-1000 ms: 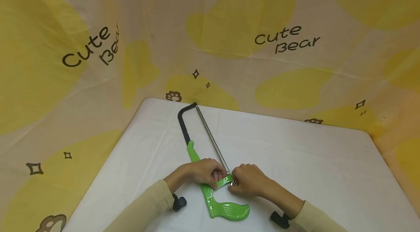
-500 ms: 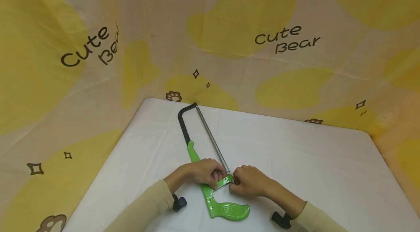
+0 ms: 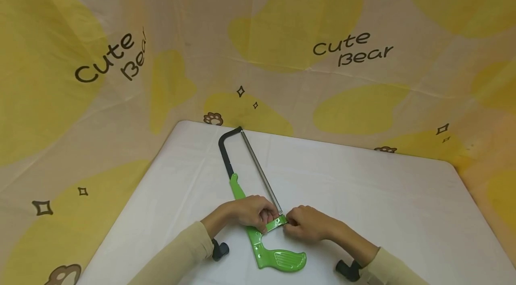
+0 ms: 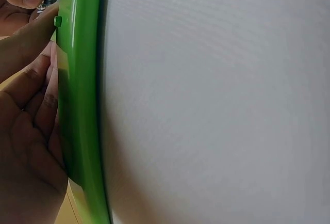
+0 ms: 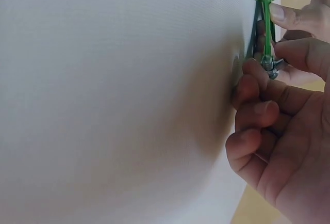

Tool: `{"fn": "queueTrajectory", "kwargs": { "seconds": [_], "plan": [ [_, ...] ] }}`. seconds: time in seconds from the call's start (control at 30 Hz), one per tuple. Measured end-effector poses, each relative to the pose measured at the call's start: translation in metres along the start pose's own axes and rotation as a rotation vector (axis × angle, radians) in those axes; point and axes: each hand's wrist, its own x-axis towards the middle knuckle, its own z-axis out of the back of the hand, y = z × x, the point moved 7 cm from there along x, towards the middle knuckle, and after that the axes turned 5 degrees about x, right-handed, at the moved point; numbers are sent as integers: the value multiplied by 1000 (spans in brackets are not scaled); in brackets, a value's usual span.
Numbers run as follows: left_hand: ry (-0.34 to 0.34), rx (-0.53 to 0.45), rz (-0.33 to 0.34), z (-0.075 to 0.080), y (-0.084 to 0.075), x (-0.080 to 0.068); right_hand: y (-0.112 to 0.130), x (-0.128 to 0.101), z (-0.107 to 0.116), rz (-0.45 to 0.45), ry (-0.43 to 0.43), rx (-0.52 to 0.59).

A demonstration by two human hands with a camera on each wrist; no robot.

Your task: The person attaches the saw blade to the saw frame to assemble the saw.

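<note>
Left hand (image 3: 251,211) gripping green hacksaw (image 3: 258,231) frame, right hand (image 3: 308,223) pinching its wing nut (image 5: 270,67), just beside

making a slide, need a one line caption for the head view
Left hand steadies a green hacksaw while right hand pinches its wing nut.

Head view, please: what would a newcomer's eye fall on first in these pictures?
First, the bright green and black hacksaw lying flat on the white table, its handle nearest the person. Both hands meet at the near end of the blade: the left hand grips the green frame, and the right hand pinches a small metal nut there. Behind hangs a yellow-patched cloth printed "Cute Bear".
</note>
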Motion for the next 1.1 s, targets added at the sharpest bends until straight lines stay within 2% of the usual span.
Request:
{"fn": "queueTrajectory", "kwargs": {
  "seconds": [0.2, 0.73, 1.1],
  "plan": [
    [0, -10, 0, 0, 0, -1, -1, 0, 0, 7, 48, 34],
    [9, -18, -1, 0, -1, 0, -2, -1, 1, -14, 113, 57],
    [5, -23, 1, 0, -1, -1, -3, -2, 2, -1, 131, 73]
  ]
}}
